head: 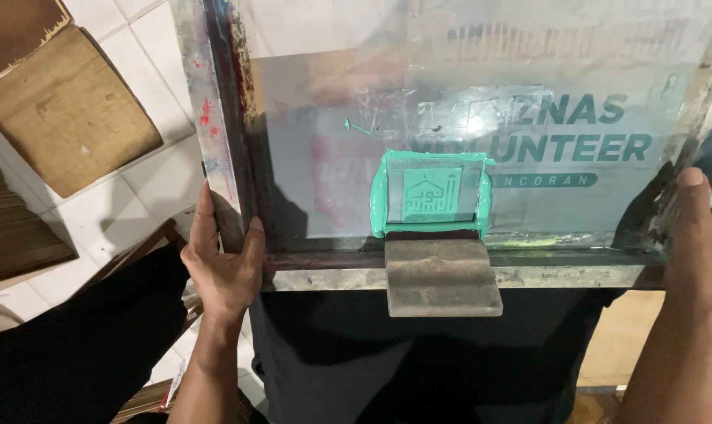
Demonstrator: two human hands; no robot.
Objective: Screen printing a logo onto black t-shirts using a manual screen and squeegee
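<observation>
A metal-framed printing screen (222,118) with a pale mesh lies over a dark garment (419,361). My left hand (222,263) grips the frame's near left corner, thumb on top. On the near right corner my right hand (697,235) holds the frame. A small squeegee with a worn wooden handle (442,276) rests on the near rail, its blade in the mesh. Green ink (381,200) rings a small square emblem (433,194) just beyond it. Green lettering shows through the mesh at the right.
Flat cardboard pieces (65,110) lie on the white tiled floor (148,180) at the left. A stack of corrugated sheets (10,228) sits at the far left edge. Black cloth (73,345) lies at the lower left.
</observation>
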